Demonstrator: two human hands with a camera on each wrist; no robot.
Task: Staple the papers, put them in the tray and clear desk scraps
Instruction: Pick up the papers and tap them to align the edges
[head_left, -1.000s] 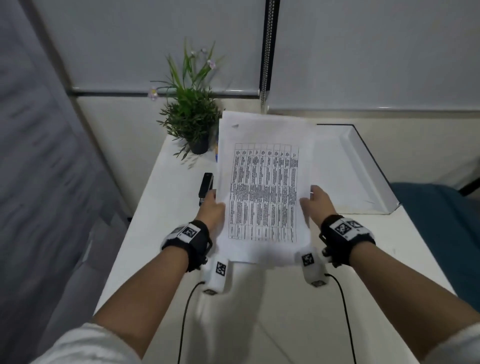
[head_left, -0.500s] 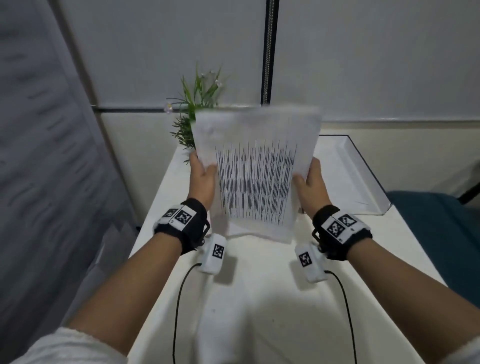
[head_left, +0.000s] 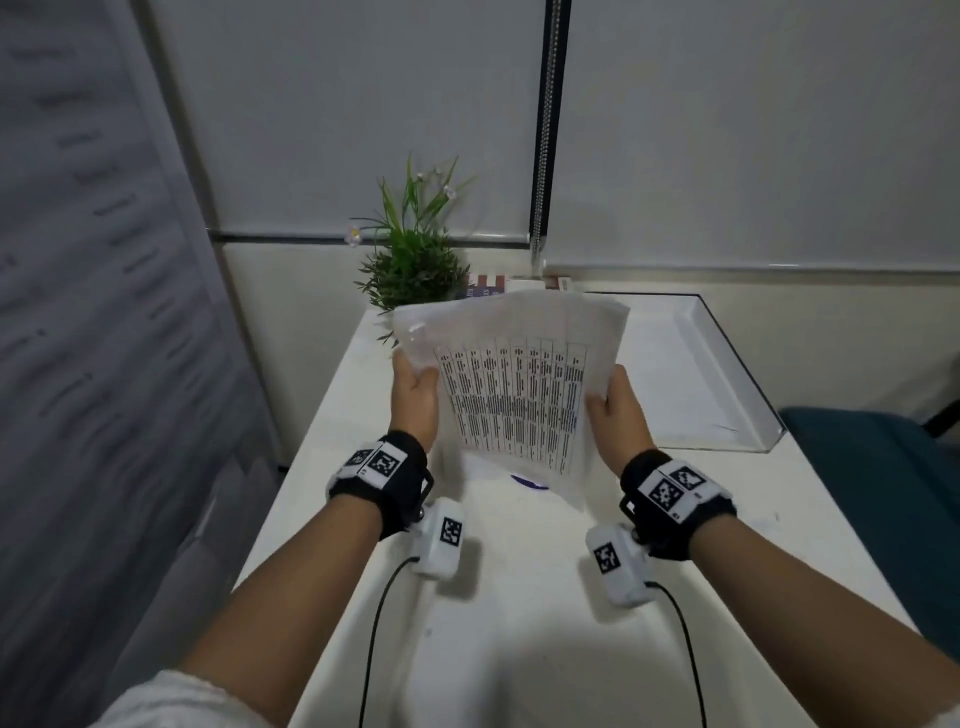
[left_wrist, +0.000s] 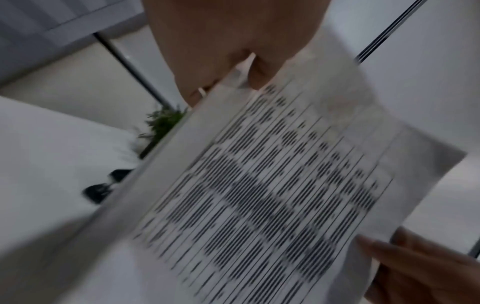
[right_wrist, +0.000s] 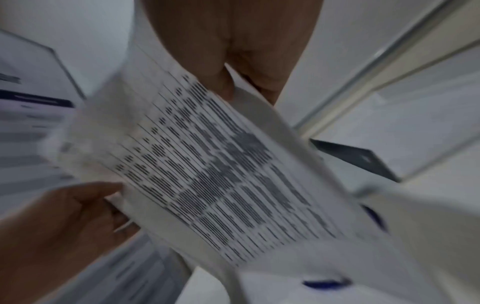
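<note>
I hold a stack of white papers printed with a table, tilted above the desk. My left hand grips the stack's left edge and my right hand grips its right edge. The wrist views show the same papers pinched between thumb and fingers, blurred by motion. A white tray sits at the desk's far right. A black stapler lies on the desk to the left, seen only in the left wrist view. A small blue scrap lies on the desk under the papers.
A potted green plant stands at the desk's back, with books behind it. A grey cabinet borders the desk on the left. A teal chair sits to the right. Cables run from my wrist cameras toward me.
The papers rose off the desk to an upright hold, then dropped and tilted back slightly. Both hands slid up the stack's side edges.
</note>
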